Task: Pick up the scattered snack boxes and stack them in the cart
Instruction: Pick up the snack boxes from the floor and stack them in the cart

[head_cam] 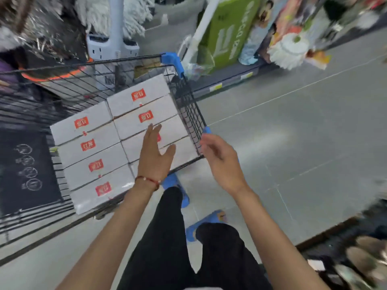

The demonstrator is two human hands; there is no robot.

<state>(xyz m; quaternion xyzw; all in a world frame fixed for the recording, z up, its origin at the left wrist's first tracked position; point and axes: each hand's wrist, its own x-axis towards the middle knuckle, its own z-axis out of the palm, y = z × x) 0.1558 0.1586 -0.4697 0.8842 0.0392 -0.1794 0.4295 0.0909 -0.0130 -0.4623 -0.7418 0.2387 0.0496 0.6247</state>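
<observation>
Several white snack boxes with red labels lie flat in two rows inside the black wire cart, which has blue corner caps. My left hand hovers open, fingers spread, over the right-hand row of boxes near the cart's near corner; a red string bracelet is on its wrist. My right hand is open and empty just outside the cart's right wall, beside a blue corner cap. No loose box shows on the floor.
Grey tiled floor spreads to the right of the cart. A shelf with mop heads and a green carton runs along the back. My legs and blue shoes stand close behind the cart. Dark goods lie at the lower right.
</observation>
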